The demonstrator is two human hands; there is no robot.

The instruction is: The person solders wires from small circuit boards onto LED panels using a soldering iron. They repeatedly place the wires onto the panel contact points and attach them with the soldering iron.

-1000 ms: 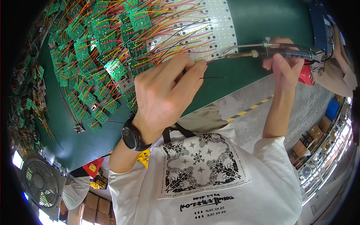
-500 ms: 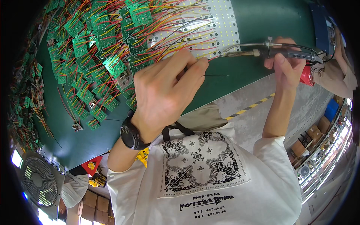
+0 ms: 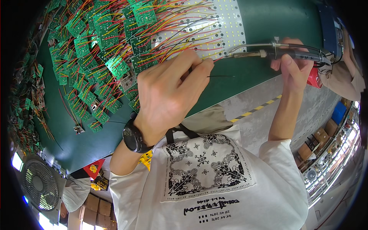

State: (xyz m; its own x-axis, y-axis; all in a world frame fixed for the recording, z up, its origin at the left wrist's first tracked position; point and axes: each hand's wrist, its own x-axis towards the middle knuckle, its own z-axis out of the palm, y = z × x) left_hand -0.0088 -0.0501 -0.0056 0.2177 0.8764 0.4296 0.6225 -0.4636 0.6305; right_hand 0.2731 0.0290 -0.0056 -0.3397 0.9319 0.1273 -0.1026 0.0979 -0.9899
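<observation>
My left hand (image 3: 168, 94), with a black watch on its wrist, is closed in a pinch near the front edge of the white LED panel (image 3: 234, 27). A red wire end shows at its fingertips, and a black wire (image 3: 221, 76) sticks out below them. My right hand (image 3: 293, 69) grips a soldering iron (image 3: 251, 55) with a solder feed tube (image 3: 255, 45) along it. The iron's tip meets the panel close to the left fingertips; the exact contact is too small to make out. Red, yellow and black wires run across the panel from green circuit boards (image 3: 142, 14).
More wired circuit boards (image 3: 82, 48) cover the left of the green table (image 3: 280, 23). A dark blue box (image 3: 327, 32) stands at the far right, beside another person's arm (image 3: 347, 57). A red object (image 3: 314, 78) lies behind my right wrist. A fan (image 3: 40, 184) stands lower left.
</observation>
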